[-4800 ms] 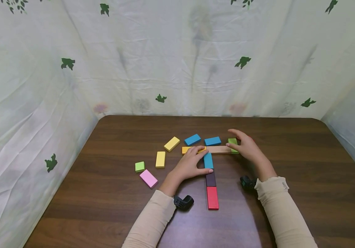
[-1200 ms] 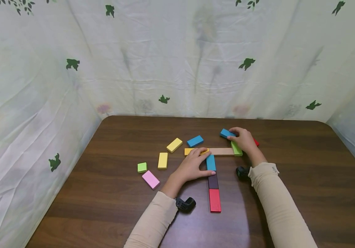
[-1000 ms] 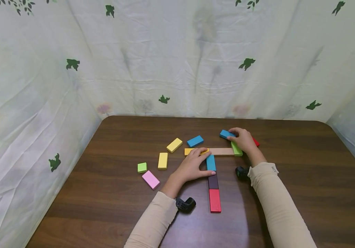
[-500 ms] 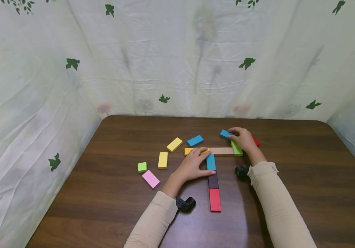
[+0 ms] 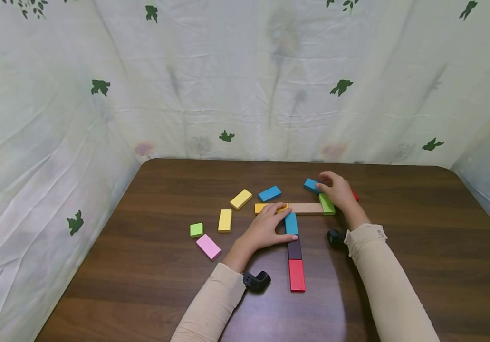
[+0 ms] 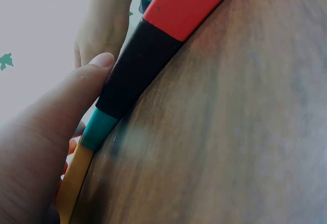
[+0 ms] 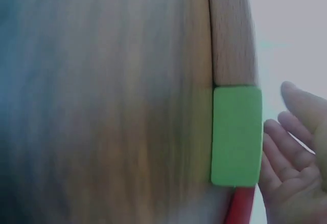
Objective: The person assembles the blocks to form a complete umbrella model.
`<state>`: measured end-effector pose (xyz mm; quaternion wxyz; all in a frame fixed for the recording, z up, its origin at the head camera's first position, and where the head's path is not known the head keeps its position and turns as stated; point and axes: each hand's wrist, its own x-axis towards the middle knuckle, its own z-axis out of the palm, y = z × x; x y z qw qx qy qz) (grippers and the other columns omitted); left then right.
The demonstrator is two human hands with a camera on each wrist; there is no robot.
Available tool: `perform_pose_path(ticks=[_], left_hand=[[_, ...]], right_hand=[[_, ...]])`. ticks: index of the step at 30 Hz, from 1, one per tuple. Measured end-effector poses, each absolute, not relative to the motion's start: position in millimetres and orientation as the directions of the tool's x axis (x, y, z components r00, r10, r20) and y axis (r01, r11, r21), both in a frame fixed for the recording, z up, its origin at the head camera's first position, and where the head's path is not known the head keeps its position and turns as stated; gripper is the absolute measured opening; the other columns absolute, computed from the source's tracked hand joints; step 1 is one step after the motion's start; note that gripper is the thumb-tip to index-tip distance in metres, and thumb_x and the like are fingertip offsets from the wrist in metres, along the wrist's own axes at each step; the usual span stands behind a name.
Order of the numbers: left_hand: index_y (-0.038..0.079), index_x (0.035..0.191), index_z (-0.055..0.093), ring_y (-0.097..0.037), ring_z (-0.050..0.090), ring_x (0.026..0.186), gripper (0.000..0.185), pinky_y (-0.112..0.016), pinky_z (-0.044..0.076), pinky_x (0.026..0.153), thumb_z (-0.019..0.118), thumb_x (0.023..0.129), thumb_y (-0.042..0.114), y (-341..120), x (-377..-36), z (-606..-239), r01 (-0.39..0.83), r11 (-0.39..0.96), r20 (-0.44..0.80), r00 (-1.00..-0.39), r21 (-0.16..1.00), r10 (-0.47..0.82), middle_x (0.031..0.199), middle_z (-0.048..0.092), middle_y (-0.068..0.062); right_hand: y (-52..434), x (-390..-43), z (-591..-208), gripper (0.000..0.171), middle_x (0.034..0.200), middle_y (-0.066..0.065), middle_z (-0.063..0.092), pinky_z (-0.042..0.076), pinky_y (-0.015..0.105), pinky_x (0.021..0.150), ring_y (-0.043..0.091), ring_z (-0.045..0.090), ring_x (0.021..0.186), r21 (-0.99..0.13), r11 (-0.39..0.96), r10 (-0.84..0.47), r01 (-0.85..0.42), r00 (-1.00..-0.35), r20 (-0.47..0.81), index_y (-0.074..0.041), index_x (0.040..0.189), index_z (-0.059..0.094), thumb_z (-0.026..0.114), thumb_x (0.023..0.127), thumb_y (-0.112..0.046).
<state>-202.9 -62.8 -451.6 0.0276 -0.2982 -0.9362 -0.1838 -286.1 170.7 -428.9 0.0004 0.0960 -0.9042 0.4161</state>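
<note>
I see my left hand lying flat on the brown table. Its fingers are nearly straight. The fingertips rest on a yellow block and the thumb lies along the side of a teal block. It grips nothing. In the left wrist view the thumb also touches the dark block.

The teal block, a dark block and a red block lie end to end in a line that comes toward me. Across the top of that line lie the yellow block, a long tan block and a green block, one after the other.

My right hand is at the far right end of that row. Its fingertips touch a blue block that lies just behind the green block. The fingers are bent a little, and I cannot tell if they pinch the blue block or only touch it. A bit of another red block peeks out beside the hand.

More blocks lie loose on the left: a second blue block, two yellow ones, a small green one and a pink one
</note>
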Motion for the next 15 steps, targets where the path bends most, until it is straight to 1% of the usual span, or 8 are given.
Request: perform_pose_path(ticks=[3,7,15], left_hand=[[0.022,0.126,0.035,-0.014,0.019,0.117,0.08,-0.035,0.026,0.091,0.037,0.064,0.071,-62.5,-202.9,-451.8,0.568,0.755,0.161,-0.821,0.327,0.547,0.127,0.027,0.003],[0.022,0.126,0.035,-0.014,0.019,0.117,0.08,-0.035,0.026,0.091,0.037,0.063,0.071,-62.0,-203.2,-452.4,0.569,0.754,0.164,-0.82,0.327,0.548,0.127,0.027,0.003],[0.022,0.126,0.035,-0.015,0.019,0.117,0.08,-0.035,0.025,0.091,0.036,0.063,0.072,-62.5,-203.2,-453.4,0.573,0.752,0.173,-0.818,0.326,0.548,0.127,0.028,0.003]], right_hand=[[172.6,-283.6,-425.7,0.05,0.117,0.014,0.04,0.035,0.042,0.081,0.029,0.039,0.104,-0.761,0.627,-0.154,-0.167,-0.984,0.09,-0.005,0.121,0.037,0.051,0.08,-0.03],[176.6,-279.6,-421.2,0.054,0.121,0.012,0.038,0.033,0.041,0.083,0.028,0.037,0.108,-0.77,0.613,-0.134,-0.175,-0.984,0.117,-0.007,0.123,0.036,0.052,0.078,-0.033],[187.4,-267.3,-415.7,0.055,0.123,0.011,0.037,0.029,0.044,0.086,0.026,0.031,0.113,-0.758,0.613,-0.096,-0.223,-0.973,0.209,-0.008,0.124,0.034,0.055,0.078,-0.03]])
